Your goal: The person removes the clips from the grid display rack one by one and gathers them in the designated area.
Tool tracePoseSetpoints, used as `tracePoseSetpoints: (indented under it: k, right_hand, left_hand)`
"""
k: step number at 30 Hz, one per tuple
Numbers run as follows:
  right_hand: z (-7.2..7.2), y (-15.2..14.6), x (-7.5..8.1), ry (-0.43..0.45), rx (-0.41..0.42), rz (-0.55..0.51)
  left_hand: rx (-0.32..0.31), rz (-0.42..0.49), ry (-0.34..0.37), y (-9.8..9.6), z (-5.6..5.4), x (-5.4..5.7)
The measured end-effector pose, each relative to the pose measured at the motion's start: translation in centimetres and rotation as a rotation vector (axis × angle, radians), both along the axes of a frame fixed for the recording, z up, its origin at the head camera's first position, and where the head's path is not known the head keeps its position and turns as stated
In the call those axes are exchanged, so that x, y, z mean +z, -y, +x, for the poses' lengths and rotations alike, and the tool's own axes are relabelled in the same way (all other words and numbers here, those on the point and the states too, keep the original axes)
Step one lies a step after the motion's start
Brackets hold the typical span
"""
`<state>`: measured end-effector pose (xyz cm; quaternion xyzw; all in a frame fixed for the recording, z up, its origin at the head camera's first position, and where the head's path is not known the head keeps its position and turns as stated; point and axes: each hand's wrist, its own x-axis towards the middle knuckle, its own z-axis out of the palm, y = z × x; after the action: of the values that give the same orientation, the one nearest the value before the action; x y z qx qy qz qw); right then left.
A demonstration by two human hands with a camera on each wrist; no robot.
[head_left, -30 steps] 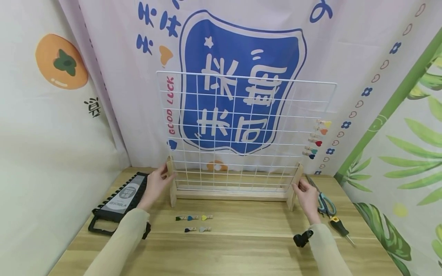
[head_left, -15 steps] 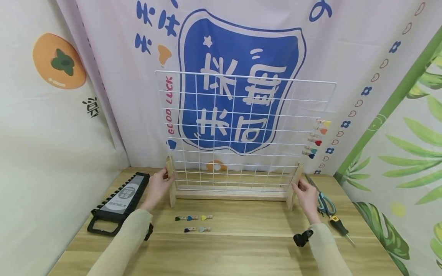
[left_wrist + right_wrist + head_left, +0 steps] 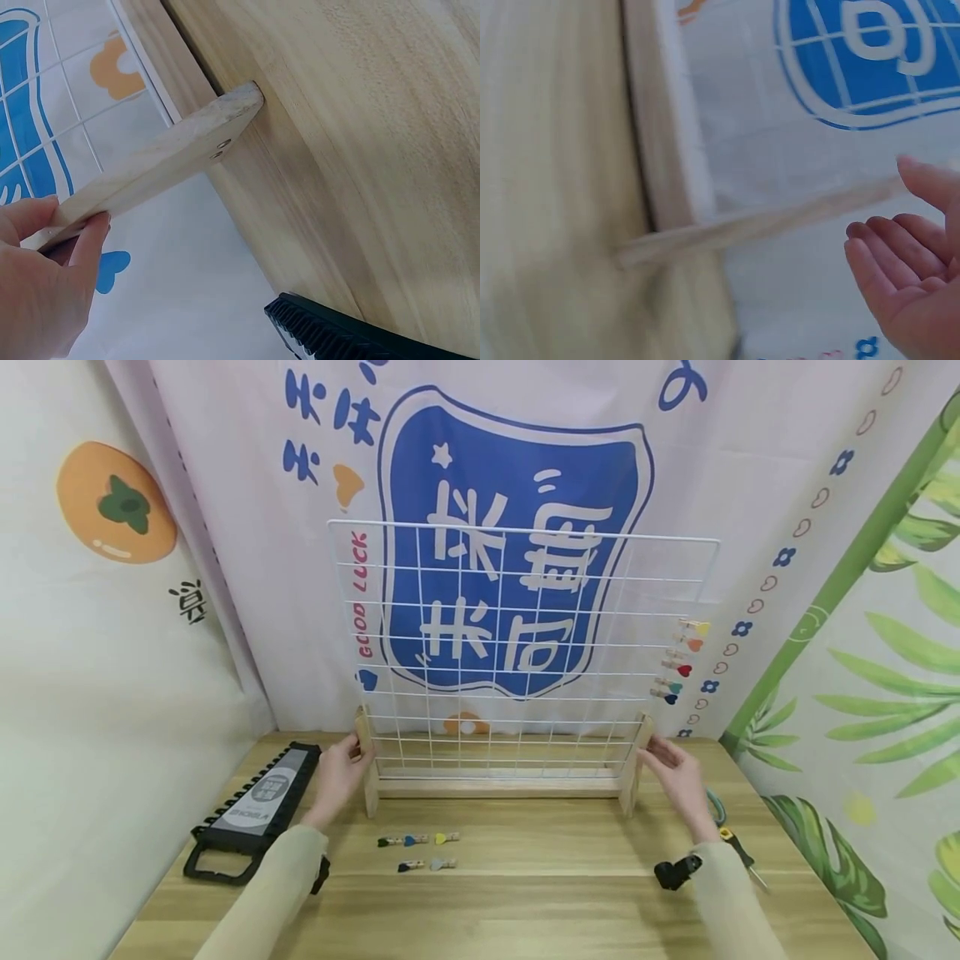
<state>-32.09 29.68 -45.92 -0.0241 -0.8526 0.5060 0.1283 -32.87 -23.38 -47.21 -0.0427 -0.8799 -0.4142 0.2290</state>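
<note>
A white wire grid panel (image 3: 525,532) stands upright in a wooden stand (image 3: 495,789) at the back of the table. My left hand (image 3: 342,777) pinches the left upright (image 3: 150,165) between thumb and fingers. Beside the right upright (image 3: 780,217), my right hand (image 3: 915,255) has its fingers spread and loosely bent, apart from the wood in the right wrist view. Small clothespins with coloured hearts (image 3: 677,669) hang along the grid's right edge. Several more heart clothespins (image 3: 416,840) lie in two rows on the table in front of the stand.
A black toothed rack with a handle (image 3: 262,802) lies on the left of the table. Right of my right hand are scissors (image 3: 717,807), mostly hidden behind it, and a yellow-and-black screwdriver (image 3: 738,847). A printed curtain (image 3: 300,635) hangs behind the grid.
My right hand has let go of the right upright and shifted slightly to the right, now covering most of the scissors. The left hand keeps its hold; the view has shifted slightly.
</note>
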Motion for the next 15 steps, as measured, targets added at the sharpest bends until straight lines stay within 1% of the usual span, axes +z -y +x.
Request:
tracePoseSetpoints:
  k: [3, 7, 8, 10, 13, 14, 15]
  right_hand:
    - [0.5, -1.1, 2.2, -0.032, -0.034, -0.037]
    - [1.0, -2.5, 6.3, -0.103, -0.094, -0.037]
    - [1.1, -2.8, 7.5, -0.129, -0.099, -0.065]
    - [1.1, -3.1, 9.6, -0.183, -0.08, -0.138]
    - [0.9, -3.0, 12.6, -0.248, -0.05, -0.213]
    - [0.8, -2.9, 13.4, -0.261, -0.04, -0.23]
    - [0.7, -2.8, 14.2, -0.269, -0.038, -0.207]
  left_hand:
    - [0.002, 0.005, -0.007, 0.0, 0.0, 0.0]
    - [-0.004, 0.015, 0.004, 0.0, 0.0, -0.1]
    - [-0.004, 0.017, 0.007, 0.0, 0.0, -0.1]
    - [-0.003, 0.018, 0.012, -0.1, -0.1, -0.1]
    - [0.001, 0.021, 0.011, -0.1, -0.2, -0.2]
    - [0.003, 0.022, 0.011, -0.1, -0.2, -0.3]
    - [0.002, 0.025, 0.012, 0.0, -0.3, -0.3]
